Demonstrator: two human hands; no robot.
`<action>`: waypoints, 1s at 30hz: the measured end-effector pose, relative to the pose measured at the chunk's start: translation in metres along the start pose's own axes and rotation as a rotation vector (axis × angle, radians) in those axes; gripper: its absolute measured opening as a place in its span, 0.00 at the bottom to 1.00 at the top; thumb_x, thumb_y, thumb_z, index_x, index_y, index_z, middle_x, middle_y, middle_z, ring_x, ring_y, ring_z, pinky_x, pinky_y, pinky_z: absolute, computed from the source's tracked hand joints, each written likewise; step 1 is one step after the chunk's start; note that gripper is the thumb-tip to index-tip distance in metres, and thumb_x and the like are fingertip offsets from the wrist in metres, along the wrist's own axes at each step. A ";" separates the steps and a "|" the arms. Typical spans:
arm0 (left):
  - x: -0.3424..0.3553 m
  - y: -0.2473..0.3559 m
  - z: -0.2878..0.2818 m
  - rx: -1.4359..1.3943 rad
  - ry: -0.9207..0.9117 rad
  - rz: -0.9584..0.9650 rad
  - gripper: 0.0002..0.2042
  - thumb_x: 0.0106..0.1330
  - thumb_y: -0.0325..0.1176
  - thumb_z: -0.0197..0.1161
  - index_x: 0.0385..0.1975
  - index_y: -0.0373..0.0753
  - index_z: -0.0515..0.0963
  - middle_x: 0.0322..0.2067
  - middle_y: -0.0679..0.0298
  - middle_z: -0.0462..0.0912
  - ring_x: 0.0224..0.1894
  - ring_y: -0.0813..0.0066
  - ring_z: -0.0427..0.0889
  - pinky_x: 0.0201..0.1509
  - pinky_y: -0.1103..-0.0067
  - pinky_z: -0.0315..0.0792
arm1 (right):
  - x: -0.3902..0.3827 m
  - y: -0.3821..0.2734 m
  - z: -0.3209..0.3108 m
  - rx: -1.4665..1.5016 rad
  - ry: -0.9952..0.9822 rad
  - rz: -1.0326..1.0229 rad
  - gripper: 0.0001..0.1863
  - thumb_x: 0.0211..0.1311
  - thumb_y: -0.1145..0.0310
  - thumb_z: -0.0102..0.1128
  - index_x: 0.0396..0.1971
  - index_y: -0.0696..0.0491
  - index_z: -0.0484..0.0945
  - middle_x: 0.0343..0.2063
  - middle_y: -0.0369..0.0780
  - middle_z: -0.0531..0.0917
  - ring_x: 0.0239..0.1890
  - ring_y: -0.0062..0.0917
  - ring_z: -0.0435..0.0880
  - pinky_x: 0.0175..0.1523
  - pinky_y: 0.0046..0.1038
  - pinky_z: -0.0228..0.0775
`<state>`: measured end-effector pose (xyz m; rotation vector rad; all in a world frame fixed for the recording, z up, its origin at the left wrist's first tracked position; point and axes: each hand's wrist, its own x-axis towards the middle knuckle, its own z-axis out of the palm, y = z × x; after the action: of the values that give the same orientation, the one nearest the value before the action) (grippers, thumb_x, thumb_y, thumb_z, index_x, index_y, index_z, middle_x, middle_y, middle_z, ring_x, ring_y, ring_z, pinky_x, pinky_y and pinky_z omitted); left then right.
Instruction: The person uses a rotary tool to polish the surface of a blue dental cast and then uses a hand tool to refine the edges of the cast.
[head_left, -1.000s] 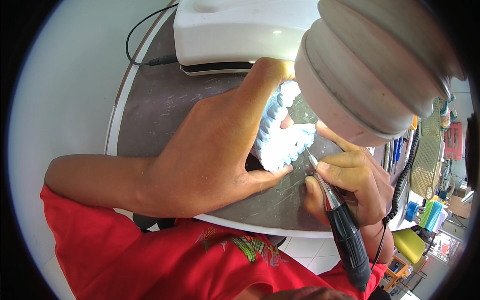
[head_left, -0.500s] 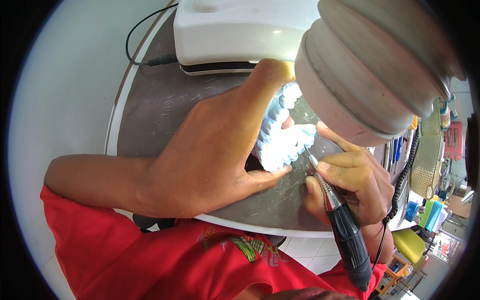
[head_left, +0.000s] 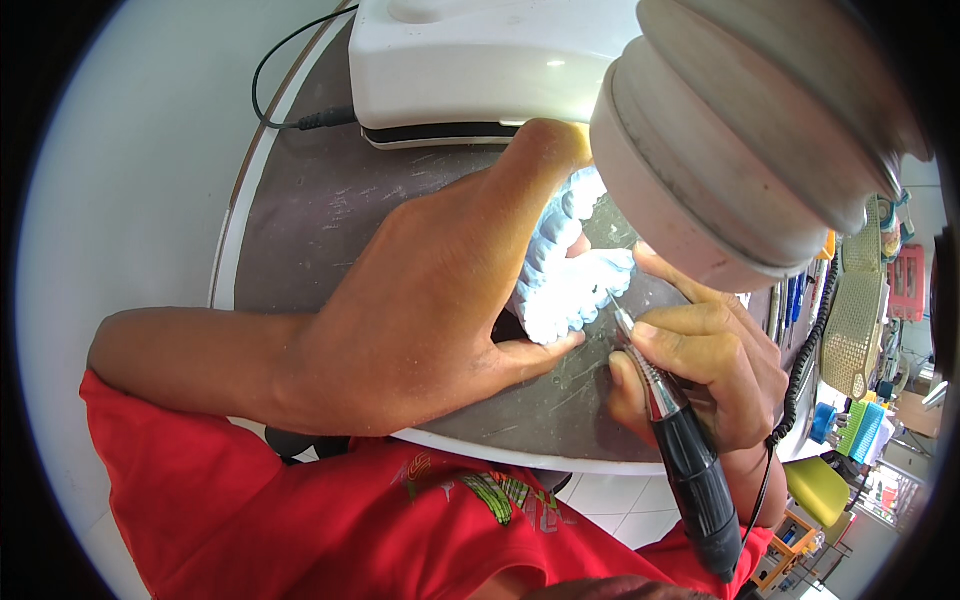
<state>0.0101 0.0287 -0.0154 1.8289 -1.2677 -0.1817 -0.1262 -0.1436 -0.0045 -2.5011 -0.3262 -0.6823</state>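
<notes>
A pale blue dental model (head_left: 550,250), curved and lined with teeth, is gripped by my left hand (head_left: 420,290). The thumb presses its near end, and the other fingers reach round its far side. Bright light washes out much of its surface. My right hand (head_left: 710,360) holds a rotary handpiece (head_left: 690,460) like a pen, with a silver front and a black body. Its thin bur points up at the near right end of the model's teeth; whether it touches them I cannot tell.
A ribbed grey hose nozzle (head_left: 690,190) hangs close over the model on the right. A white box-shaped machine (head_left: 480,75) stands at the back of the scratched grey tabletop (head_left: 300,220). Tools and a coiled black cord (head_left: 803,370) lie at the right, with a yellow-green chair (head_left: 818,490) beyond.
Almost nothing differs. The model, both hands and the handpiece hold nearly the same places.
</notes>
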 end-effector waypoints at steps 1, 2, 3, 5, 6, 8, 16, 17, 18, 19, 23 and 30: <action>0.000 0.000 0.000 -0.005 0.000 0.002 0.32 0.39 0.34 0.80 0.44 0.34 0.69 0.38 0.55 0.80 0.41 0.57 0.82 0.44 0.68 0.74 | -0.001 0.001 0.001 0.000 0.005 0.000 0.11 0.42 0.76 0.72 0.27 0.58 0.79 0.22 0.42 0.82 0.30 0.39 0.86 0.38 0.33 0.81; 0.000 0.000 0.000 -0.011 0.001 0.003 0.32 0.39 0.34 0.80 0.44 0.34 0.69 0.38 0.55 0.80 0.41 0.57 0.82 0.44 0.68 0.74 | -0.002 0.001 0.001 -0.003 0.006 0.002 0.11 0.42 0.76 0.72 0.27 0.58 0.79 0.22 0.42 0.82 0.30 0.40 0.86 0.38 0.33 0.81; -0.001 -0.001 0.000 -0.015 0.003 0.008 0.32 0.39 0.34 0.80 0.44 0.34 0.69 0.38 0.55 0.80 0.41 0.57 0.82 0.44 0.68 0.74 | -0.002 0.001 0.001 -0.005 0.008 0.004 0.11 0.42 0.76 0.73 0.27 0.58 0.79 0.22 0.42 0.82 0.31 0.40 0.86 0.38 0.33 0.81; -0.001 -0.001 0.001 -0.028 -0.001 0.007 0.32 0.39 0.34 0.80 0.45 0.34 0.69 0.38 0.55 0.80 0.41 0.57 0.82 0.44 0.68 0.74 | -0.001 -0.001 0.000 -0.012 -0.003 0.006 0.12 0.42 0.76 0.73 0.27 0.58 0.79 0.23 0.42 0.82 0.31 0.40 0.86 0.38 0.33 0.81; -0.001 -0.002 0.001 -0.035 -0.007 0.000 0.32 0.39 0.34 0.80 0.45 0.34 0.69 0.38 0.55 0.80 0.40 0.57 0.82 0.44 0.68 0.74 | -0.001 -0.001 -0.001 -0.014 -0.011 0.003 0.12 0.42 0.76 0.73 0.28 0.58 0.79 0.23 0.41 0.82 0.31 0.40 0.86 0.38 0.32 0.81; 0.001 -0.002 0.001 -0.021 0.021 0.044 0.33 0.39 0.34 0.80 0.46 0.34 0.69 0.38 0.55 0.80 0.41 0.57 0.81 0.44 0.68 0.74 | 0.001 -0.002 -0.003 -0.001 -0.015 -0.001 0.13 0.42 0.75 0.74 0.28 0.57 0.78 0.23 0.41 0.82 0.33 0.40 0.86 0.38 0.31 0.81; 0.001 -0.001 -0.005 0.065 -0.013 0.066 0.33 0.36 0.40 0.83 0.44 0.34 0.75 0.40 0.57 0.81 0.44 0.59 0.80 0.49 0.69 0.72 | -0.002 -0.004 -0.009 0.118 -0.009 0.061 0.12 0.51 0.74 0.66 0.34 0.60 0.72 0.22 0.44 0.79 0.22 0.27 0.81 0.42 0.37 0.80; 0.002 0.000 -0.006 0.085 -0.047 0.055 0.33 0.36 0.40 0.83 0.43 0.34 0.76 0.40 0.57 0.81 0.45 0.59 0.80 0.49 0.69 0.72 | -0.001 -0.005 -0.010 0.123 -0.015 0.061 0.12 0.51 0.74 0.65 0.33 0.60 0.72 0.22 0.44 0.79 0.22 0.27 0.81 0.43 0.38 0.80; 0.003 0.000 -0.007 0.106 -0.056 0.060 0.32 0.35 0.41 0.83 0.42 0.34 0.77 0.40 0.57 0.81 0.45 0.59 0.80 0.49 0.70 0.72 | -0.002 -0.004 -0.009 0.131 -0.013 0.060 0.12 0.51 0.74 0.65 0.33 0.59 0.72 0.21 0.43 0.79 0.22 0.27 0.81 0.44 0.40 0.80; 0.003 0.000 -0.006 0.117 -0.062 0.052 0.32 0.35 0.42 0.83 0.41 0.34 0.77 0.40 0.57 0.81 0.45 0.60 0.80 0.49 0.70 0.72 | -0.003 -0.003 -0.008 0.142 -0.014 0.060 0.12 0.51 0.75 0.65 0.33 0.59 0.72 0.21 0.43 0.79 0.22 0.27 0.81 0.45 0.41 0.79; 0.000 -0.003 -0.005 0.125 -0.070 0.032 0.34 0.34 0.43 0.84 0.42 0.35 0.77 0.41 0.57 0.81 0.45 0.61 0.80 0.50 0.70 0.72 | -0.009 -0.001 -0.010 0.189 -0.045 0.071 0.11 0.51 0.75 0.64 0.32 0.59 0.72 0.20 0.42 0.77 0.22 0.27 0.81 0.49 0.50 0.78; -0.001 -0.004 -0.003 0.139 -0.026 0.071 0.36 0.34 0.42 0.84 0.45 0.33 0.74 0.41 0.57 0.80 0.43 0.62 0.80 0.47 0.71 0.73 | -0.010 -0.002 -0.010 0.186 -0.069 0.079 0.11 0.50 0.77 0.64 0.31 0.57 0.71 0.20 0.42 0.77 0.24 0.30 0.82 0.50 0.52 0.77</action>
<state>0.0148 0.0316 -0.0167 1.9002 -1.3916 -0.0804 -0.1389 -0.1484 -0.0015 -2.3506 -0.2992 -0.5106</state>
